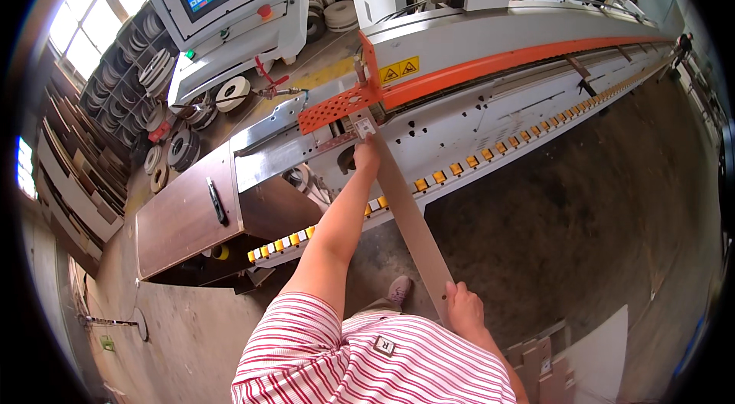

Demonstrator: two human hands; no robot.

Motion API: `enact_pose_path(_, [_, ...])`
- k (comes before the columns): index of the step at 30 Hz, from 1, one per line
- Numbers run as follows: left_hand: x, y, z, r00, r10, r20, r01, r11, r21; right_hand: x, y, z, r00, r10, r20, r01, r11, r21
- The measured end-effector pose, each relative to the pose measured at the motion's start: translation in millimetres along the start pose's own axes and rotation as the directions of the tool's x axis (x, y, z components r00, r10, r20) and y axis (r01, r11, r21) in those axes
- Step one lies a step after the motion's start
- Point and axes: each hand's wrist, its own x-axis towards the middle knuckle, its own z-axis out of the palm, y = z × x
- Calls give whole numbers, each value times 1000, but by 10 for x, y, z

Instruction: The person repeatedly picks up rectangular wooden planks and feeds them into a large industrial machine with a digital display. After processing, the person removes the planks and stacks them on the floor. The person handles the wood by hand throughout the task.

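the person is holding a long, narrow board [409, 216] in both hands. its far end, bearing a white label [364, 127], is lying at the orange guard [337, 108] of the machine [505, 44]; whether the two are touching is hard to tell. the work is seemingly at an early stage: the board is reaching the machine's near end, while nearly all its length is still sticking out toward the person, so passing it through is probably what is left. whether any edge is already finished is not showing.

the left hand [366, 155] is gripping the board close to its far end, just short of the label, with some fingers hiding beneath. the right hand [463, 308] is gripping the near end by its right edge. between them the board's middle is crossing above the yellow rollers [439, 176], running slantwise and resting in neither palm.
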Motion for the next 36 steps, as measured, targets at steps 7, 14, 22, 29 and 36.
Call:
enact_pose_path(7, [-63,103,44,999,36,2,-36,999,14,80,67,-66,999,35,32,-36,999,5])
enact_pose_path(14, [-118,364,502,987,156,-47,-155,988,27,304,366,-287,998,39,-54,-40,999,-21])
enact_pose_path(22, [560,113,977,702,657,275,-707,687,166,523,841,-732,987,159,-34,-150,973,177])
enact_pose_path(29, [-583,-262,194,459,859,228,-861,493,-125,-1123,2332,-74,657,323,-681,-244,946,213])
enact_pose_path(36, [-2634,-661,-261,388,627,675,-773,621,-132,-2936,3950,497,392,831,-395,-908,417,-23])
